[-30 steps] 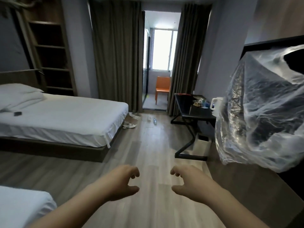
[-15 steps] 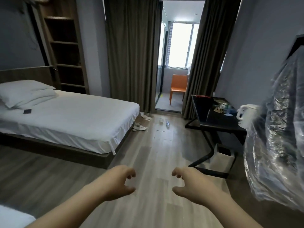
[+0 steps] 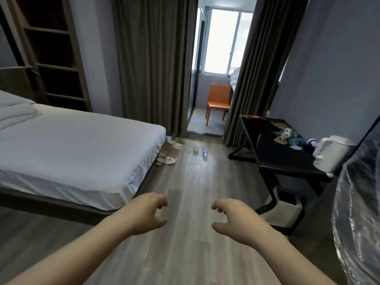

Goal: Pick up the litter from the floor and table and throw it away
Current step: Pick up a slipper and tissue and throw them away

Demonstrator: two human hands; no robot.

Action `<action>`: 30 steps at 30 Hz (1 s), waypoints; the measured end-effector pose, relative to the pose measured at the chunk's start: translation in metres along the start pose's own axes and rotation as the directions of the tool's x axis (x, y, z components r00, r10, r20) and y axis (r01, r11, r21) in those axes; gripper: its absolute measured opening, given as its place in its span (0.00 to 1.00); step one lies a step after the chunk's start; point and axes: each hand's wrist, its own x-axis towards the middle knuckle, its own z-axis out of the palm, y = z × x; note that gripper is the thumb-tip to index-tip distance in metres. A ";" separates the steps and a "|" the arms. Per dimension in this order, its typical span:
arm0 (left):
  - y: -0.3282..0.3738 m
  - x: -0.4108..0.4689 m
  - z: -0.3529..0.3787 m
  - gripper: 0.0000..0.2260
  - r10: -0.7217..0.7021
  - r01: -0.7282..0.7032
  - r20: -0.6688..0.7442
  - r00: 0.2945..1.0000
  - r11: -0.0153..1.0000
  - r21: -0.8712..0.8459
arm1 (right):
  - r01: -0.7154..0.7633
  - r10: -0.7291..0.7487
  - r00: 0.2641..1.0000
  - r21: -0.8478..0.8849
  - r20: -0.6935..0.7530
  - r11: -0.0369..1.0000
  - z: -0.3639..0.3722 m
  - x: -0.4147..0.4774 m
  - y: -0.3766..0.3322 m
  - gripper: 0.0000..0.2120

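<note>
My left hand point(image 3: 147, 214) and right hand point(image 3: 233, 220) hover empty, fingers loosely curled. A small clear plastic bottle with a blue label point(image 3: 204, 153) lies on its side at the far end of the grey wood-plank floor point(image 3: 191, 254), beside a pale crumpled cup point(image 3: 196, 148). On the black table point(image 3: 273, 157), crumpled wrappers point(image 3: 284, 135) clutter the wall-side edge.

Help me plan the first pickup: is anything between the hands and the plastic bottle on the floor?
Nothing visible. Bare floor runs from the left hand and right hand to the plastic bottle; the bed and slippers lie left of it, the table right.
</note>
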 end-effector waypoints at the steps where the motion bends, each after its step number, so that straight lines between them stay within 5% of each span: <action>1: -0.005 0.018 -0.002 0.18 0.002 -0.002 0.007 1.000 1.000 -0.002 | -0.012 0.012 1.000 0.004 0.002 1.000 -0.003 0.016 0.004 0.23; 30: -0.122 0.547 -0.016 0.18 -0.088 0.097 0.095 0.992 0.991 -0.091 | 0.023 -0.024 0.992 0.014 0.123 1.000 -0.091 0.536 0.202 0.24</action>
